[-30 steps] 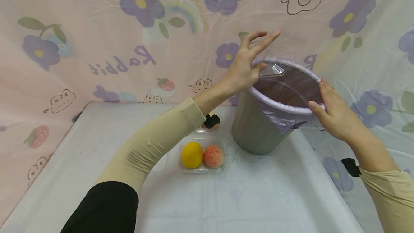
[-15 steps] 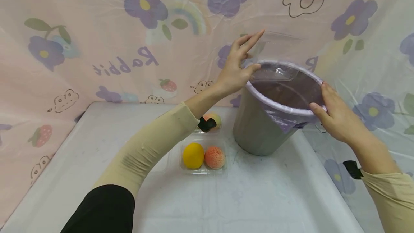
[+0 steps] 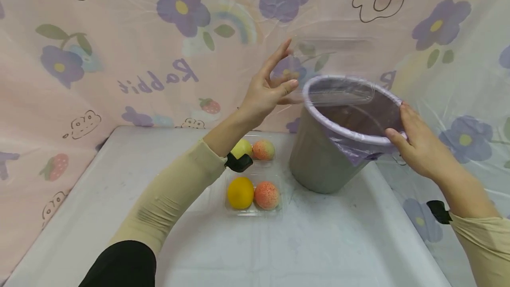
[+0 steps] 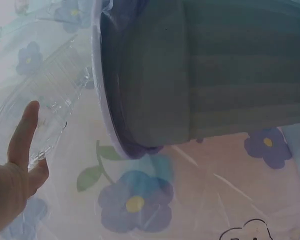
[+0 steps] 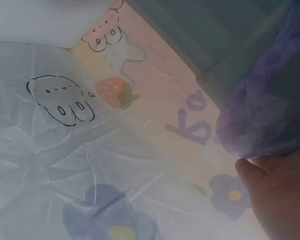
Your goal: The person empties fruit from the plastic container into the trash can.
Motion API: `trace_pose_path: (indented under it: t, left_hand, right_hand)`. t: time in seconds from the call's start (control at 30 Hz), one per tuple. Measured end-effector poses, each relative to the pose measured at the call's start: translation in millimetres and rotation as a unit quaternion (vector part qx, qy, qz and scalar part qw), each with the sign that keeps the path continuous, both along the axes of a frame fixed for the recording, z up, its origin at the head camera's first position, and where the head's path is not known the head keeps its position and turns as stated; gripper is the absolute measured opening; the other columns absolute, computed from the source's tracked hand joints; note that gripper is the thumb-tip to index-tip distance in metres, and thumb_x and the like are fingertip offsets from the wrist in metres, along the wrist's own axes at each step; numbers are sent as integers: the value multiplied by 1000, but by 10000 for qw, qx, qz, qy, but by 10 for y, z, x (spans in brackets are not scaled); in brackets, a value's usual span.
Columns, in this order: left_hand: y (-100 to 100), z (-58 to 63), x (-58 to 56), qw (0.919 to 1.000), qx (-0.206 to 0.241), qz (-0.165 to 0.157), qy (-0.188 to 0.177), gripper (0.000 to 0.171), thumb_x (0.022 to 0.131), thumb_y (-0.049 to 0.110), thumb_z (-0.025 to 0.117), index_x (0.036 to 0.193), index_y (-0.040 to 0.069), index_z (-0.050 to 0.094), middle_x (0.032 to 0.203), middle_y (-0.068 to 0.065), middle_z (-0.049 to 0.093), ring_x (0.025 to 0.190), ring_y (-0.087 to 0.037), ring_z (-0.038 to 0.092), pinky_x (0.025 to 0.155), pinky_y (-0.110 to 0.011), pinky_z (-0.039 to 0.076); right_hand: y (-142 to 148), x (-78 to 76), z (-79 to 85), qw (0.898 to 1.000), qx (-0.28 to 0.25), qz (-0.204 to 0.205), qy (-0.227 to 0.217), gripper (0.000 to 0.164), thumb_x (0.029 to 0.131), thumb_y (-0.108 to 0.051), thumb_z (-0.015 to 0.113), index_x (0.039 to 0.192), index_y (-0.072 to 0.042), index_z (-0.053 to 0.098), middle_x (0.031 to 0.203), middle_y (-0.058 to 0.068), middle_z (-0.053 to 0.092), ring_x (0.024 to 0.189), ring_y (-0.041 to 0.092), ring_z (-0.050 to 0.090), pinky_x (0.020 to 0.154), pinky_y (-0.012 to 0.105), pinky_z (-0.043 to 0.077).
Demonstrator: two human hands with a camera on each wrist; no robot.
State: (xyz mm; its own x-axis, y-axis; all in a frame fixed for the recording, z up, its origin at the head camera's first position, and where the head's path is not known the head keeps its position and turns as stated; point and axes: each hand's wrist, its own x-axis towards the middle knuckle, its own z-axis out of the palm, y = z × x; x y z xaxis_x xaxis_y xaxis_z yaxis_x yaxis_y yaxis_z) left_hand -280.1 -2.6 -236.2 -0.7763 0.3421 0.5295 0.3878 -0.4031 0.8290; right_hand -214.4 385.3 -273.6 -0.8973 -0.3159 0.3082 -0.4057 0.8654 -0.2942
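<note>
Two trays point(image 3: 255, 212), two fruits point(image 3: 241, 193) each, head view only; left grip point(image 3: 264, 94) pinches clear container point(image 3: 338, 63), right grip point(image 3: 418, 143) clasps bin point(image 3: 324, 158).

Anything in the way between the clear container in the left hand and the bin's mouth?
Nothing visible stands between the clear container and the open mouth of the bin; the right hand grips it off to one side.

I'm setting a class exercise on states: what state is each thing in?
Bin: open, lined.
Clear box: held up at the bin's mouth, looks empty.
Front tray: holding two fruits.
Back tray: holding two fruits, partly hidden.
Left hand: pinching the box.
Right hand: gripping the bin's rim.
</note>
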Motion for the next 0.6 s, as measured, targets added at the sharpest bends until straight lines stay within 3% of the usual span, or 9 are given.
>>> trace_pose_path:
  t: [0.2, 0.37, 0.6]
  left_hand:
    - [-284, -78, 33, 9992, 156, 159, -327, 83, 100, -8, 61, 166, 29, 27, 164, 6, 30, 138, -33, 53, 82, -43, 65]
    - [-598, -164, 55, 9982, 215, 288, -478, 83, 102, -8, 57, 167, 33, 23, 170, 0, 22, 136, -35, 54, 75, -34, 65]
    - [-1062, -357, 74, 9969, 286, 418, -609, 82, 104, -8, 52, 167, 34, 20, 170, -2, 17, 141, -46, 45, 81, -41, 65]
  right_hand:
    - [7, -20, -19, 9999, -86, 60, 115, 74, 112, -31, 39, 160, 13, 3, 166, 38, 3, 156, 50, 0, 129, 49, -5]
    - [9, -36, -36, 9997, -128, 125, 171, 73, 112, -30, 38, 159, 15, 4, 165, 38, 3, 156, 50, 0, 129, 47, -5]
    - [34, -30, -37, 9998, -143, 142, 83, 73, 112, -29, 38, 160, 13, 1, 168, 34, -1, 157, 47, -3, 129, 47, -7]
